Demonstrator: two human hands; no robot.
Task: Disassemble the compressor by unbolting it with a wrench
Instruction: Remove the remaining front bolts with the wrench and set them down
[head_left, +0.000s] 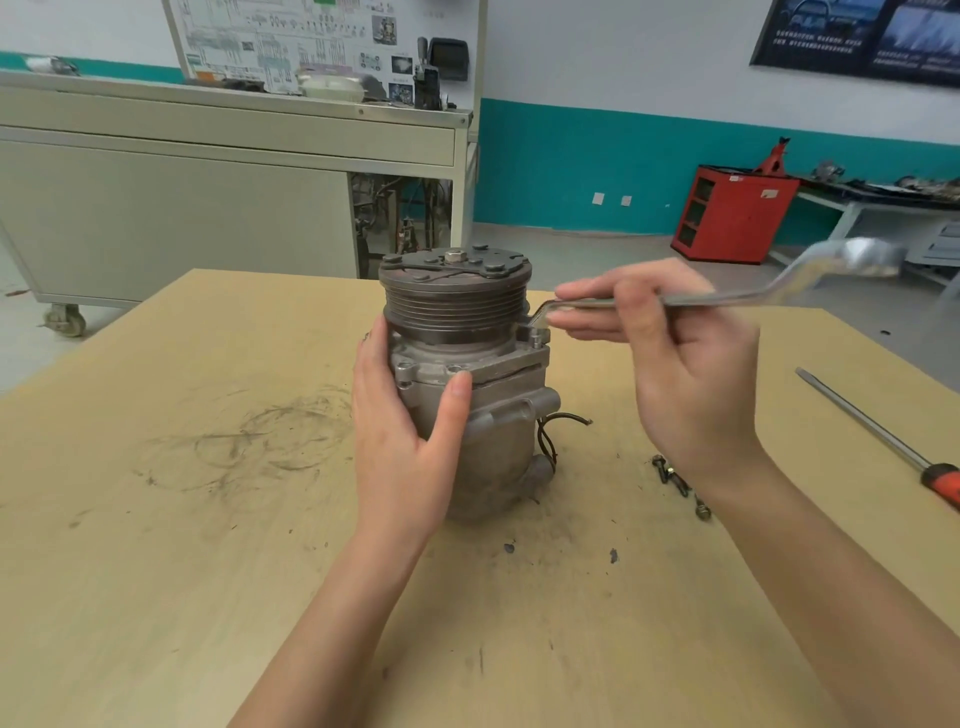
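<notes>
The compressor (498, 457) stands upright near the middle of the wooden tabletop (182, 545), with its grooved pulley (454, 306) on top and a short black wire (563, 420) curling out at its lower right side.

The left hand (405, 447) grips the housing from the left. Its fingers wrap round the far side, and its thumb (458, 400) lies up the front, just under the flange.

The right hand (680, 364) has its fingers curled round the shank of a silver wrench (737, 297). The wrench's near end is down at a bolt (535, 341) on the right corner of the flange, just beneath the pulley. Whether it is seated on the bolt head cannot be made out. The wrench's far end sticks out to the right, raised and blurred.

A few loose bolts (672, 474) lie on the tabletop to the right of the compressor, just beside the right wrist. Farther right, well apart from them, lies a screwdriver (878, 434) with an orange and black handle that runs off the edge of view. Dark smudges mark the wood to the left of the compressor.

Behind the tabletop are a grey wheeled bench (208, 197) and a red cabinet (732, 215) against a teal and white wall.
</notes>
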